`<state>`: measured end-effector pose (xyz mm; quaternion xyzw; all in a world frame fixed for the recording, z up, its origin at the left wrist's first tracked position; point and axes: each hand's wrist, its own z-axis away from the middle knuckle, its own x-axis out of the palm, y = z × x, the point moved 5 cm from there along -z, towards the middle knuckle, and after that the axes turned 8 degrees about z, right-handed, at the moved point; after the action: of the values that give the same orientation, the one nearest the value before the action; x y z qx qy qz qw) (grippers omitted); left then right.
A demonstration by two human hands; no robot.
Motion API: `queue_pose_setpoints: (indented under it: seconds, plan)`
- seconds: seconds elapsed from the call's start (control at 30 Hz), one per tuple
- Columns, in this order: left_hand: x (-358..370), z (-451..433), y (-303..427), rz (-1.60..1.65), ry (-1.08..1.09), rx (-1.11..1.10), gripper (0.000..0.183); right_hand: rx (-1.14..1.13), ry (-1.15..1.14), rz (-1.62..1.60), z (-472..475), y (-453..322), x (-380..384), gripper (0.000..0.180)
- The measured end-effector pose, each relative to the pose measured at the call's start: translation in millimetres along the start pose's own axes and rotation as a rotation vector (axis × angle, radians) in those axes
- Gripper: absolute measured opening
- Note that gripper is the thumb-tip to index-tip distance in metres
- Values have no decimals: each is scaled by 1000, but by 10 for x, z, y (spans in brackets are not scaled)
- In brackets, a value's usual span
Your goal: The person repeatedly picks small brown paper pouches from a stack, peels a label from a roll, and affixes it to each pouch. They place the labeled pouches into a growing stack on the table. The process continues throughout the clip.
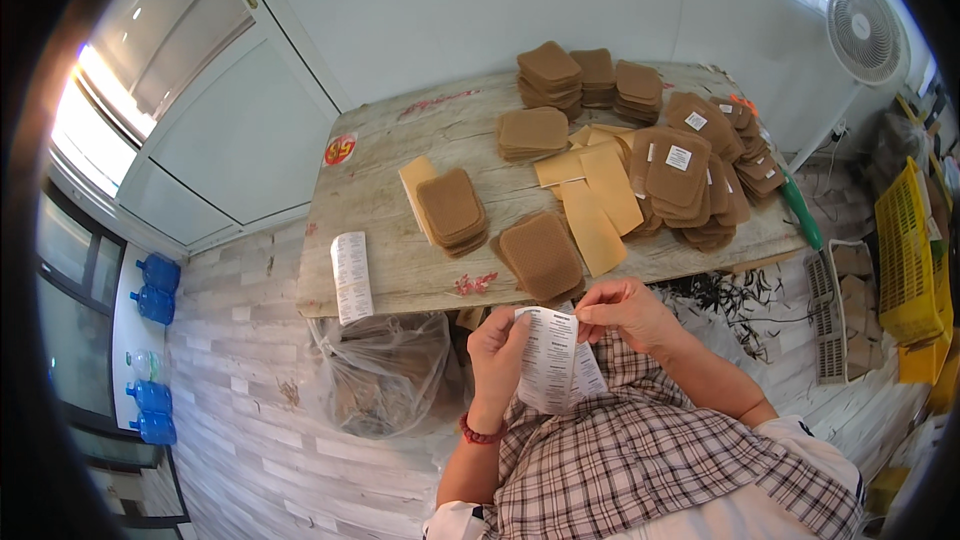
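Observation:
My left hand point(498, 351) grips the left edge of a white sheet of printed labels point(551, 360), which hangs over my lap. At the sheet's upper right corner, the thumb and fingers of my right hand point(624, 315) pinch the edge. Just beyond the sheet lies a stack of brown mesh pads point(541, 253) near the table's front edge. Another pad stack point(451, 206) rests partly on a yellow paper strip point(417, 184). To the right, a heap of pads point(675, 184) bears small white labels point(679, 158). Yellow paper pieces point(596, 202) overlap beside that heap.
A second label strip point(352, 277) lies at the left of the wooden table point(390, 135). More pad stacks point(550, 75) stand at the back. A green-handled tool point(801, 211) juts past the right edge. Below are a plastic bag point(386, 375), a crate point(844, 315) and yellow baskets point(909, 255).

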<state>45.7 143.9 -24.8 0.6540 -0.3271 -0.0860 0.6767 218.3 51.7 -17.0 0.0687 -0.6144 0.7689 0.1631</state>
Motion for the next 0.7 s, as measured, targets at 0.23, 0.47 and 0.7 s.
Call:
queue_pose_setpoints:
  seconds: [0.23, 0.47, 0.7]
  plan:
    - [-6, -39, 38, -130, 44, 32, 12, 35, -56, -39, -36, -3, 19, 15]
    - [-31, -49, 60, -161, 52, 51, 12, 48, -20, 33, -49, -39, 22, 16]
    - [-40, -64, 29, -180, 33, 56, 12, 43, -31, 50, -62, -35, 15, 16]
